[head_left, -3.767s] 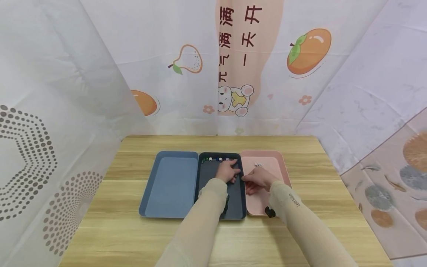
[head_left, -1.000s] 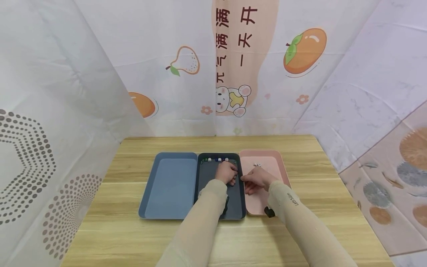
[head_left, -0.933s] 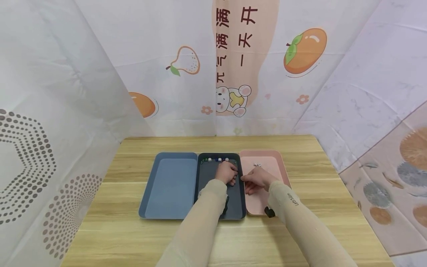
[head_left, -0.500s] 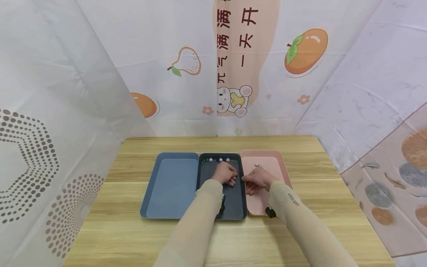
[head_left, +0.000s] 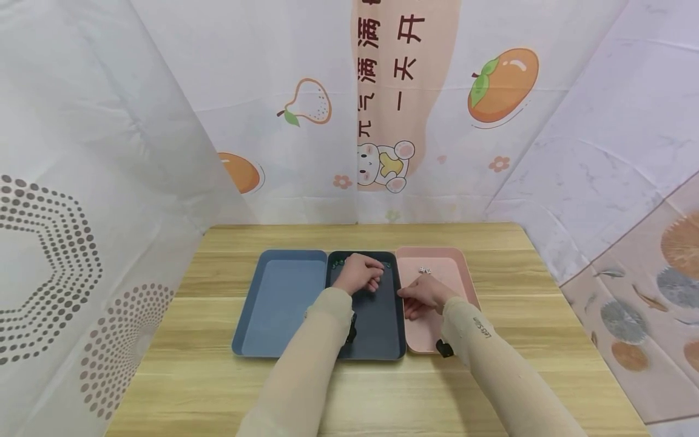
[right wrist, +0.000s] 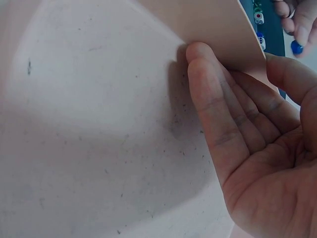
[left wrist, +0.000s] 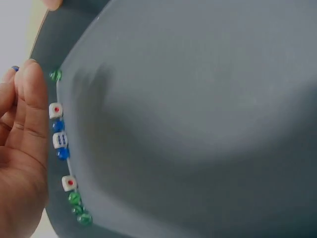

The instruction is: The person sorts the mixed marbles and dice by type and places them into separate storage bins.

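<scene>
My left hand [head_left: 360,271] is over the far part of the dark tray [head_left: 382,334]. Between thumb and fingers it pinches a blue marble [right wrist: 296,47], which peeks out by the fingertips in the left wrist view. A row lines the tray's far wall: a lone green marble [left wrist: 55,75], white dice [left wrist: 60,140] alternating with blue marbles [left wrist: 63,153], then several green marbles [left wrist: 84,218]. In the head view this hand covers much of that row. With thumb outside and fingers inside, my right hand [head_left: 428,293] grips the side wall of the pink tray [head_left: 459,270].
Two white dice [head_left: 425,271] lie toward the back of the pink tray. On the left, a blue tray [head_left: 284,309] adjoins the dark one. All three trays stand side by side on a wooden table [head_left: 437,394], with a printed curtain [head_left: 306,48] behind.
My left hand has moved left and a little farther back over the dark tray, away from its right wall. The right hand keeps its grip on the pink tray's wall.
</scene>
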Demonstrator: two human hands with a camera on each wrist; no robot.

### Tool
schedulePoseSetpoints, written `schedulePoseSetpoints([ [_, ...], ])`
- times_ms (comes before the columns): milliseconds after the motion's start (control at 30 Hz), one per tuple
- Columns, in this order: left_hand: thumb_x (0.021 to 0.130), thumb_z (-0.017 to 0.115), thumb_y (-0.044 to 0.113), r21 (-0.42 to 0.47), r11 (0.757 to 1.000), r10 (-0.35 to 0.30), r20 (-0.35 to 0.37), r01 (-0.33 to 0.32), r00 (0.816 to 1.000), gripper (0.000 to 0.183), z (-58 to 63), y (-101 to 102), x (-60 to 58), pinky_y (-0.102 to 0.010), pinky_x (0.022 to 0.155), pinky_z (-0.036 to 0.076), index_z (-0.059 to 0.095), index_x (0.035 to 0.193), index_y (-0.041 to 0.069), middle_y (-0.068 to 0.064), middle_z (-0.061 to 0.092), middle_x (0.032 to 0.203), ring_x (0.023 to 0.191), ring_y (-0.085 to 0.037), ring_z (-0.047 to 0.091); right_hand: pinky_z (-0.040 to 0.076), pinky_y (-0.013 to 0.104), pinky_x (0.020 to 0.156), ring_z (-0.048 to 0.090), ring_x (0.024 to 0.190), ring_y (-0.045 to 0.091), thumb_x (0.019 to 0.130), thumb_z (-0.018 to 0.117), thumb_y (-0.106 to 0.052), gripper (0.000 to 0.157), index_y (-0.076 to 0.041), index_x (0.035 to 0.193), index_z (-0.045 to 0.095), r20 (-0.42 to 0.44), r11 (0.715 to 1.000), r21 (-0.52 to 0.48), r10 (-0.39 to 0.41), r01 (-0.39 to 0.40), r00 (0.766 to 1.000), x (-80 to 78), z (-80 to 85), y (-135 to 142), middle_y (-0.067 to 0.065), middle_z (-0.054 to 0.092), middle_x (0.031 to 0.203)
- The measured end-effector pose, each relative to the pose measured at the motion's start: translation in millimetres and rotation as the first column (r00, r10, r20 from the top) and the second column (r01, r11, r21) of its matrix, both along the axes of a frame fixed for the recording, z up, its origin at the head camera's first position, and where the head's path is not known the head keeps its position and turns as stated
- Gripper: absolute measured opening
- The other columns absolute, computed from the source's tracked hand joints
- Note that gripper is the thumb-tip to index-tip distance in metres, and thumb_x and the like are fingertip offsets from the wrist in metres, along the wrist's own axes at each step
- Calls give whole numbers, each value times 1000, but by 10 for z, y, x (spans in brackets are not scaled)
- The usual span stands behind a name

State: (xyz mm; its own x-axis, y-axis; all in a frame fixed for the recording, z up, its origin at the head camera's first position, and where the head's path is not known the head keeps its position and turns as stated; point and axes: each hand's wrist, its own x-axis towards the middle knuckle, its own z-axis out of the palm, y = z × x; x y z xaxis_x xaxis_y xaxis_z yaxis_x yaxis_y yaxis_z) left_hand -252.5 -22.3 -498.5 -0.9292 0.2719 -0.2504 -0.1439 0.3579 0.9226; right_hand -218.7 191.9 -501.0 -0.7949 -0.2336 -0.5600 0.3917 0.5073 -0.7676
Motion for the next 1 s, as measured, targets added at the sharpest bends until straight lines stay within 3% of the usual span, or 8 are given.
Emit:
schedulePoseSetpoints([
  [233, 101, 66, 11, 35, 999, 22, -54, -20, 998, 26, 91, -224, -15, -50, 73, 62, 73, 123, -1, -19, 70, 86, 62, -17, 66, 63, 35, 61, 74, 62, 24, 100, 67, -22, 34, 6, 83, 76, -4, 1000, 8, 6, -6, 1000, 4, 3, -19, 21, 74, 76],
  [367, 100, 67, 11, 59, 998, 37, -81, -32, 996, 28, 124, -365, -47, -52, 75, 62, 72, 125, -1, -26, 70, 94, 64, -18, 68, 63, 35, 60, 74, 61, 23, 100, 67, -21, 33, 8, 85, 75, -13, 1000, 8, 13, -13, 1000, 12, 10, -19, 21, 74, 76],
  [600, 100, 68, 12, 86, 991, 111, -110, -102, 988, 23, 235, -594, -71, -53, 77, 62, 75, 121, 5, -29, 70, 98, 66, -21, 69, 63, 35, 61, 74, 62, 24, 100, 66, -19, 32, 8, 85, 75, -17, 1000, 6, 9, -9, 1000, 21, 21, -16, 22, 74, 76],
  [1000, 101, 67, 11, 111, 973, 216, -109, -204, 970, 23, 235, -902, -71, -48, 76, 62, 76, 122, 10, -28, 70, 104, 67, -19, 68, 63, 35, 61, 74, 61, 23, 99, 67, -19, 32, 9, 85, 75, -28, 1000, 6, 2, -2, 1000, 29, 12, -22, 20, 73, 73],
])
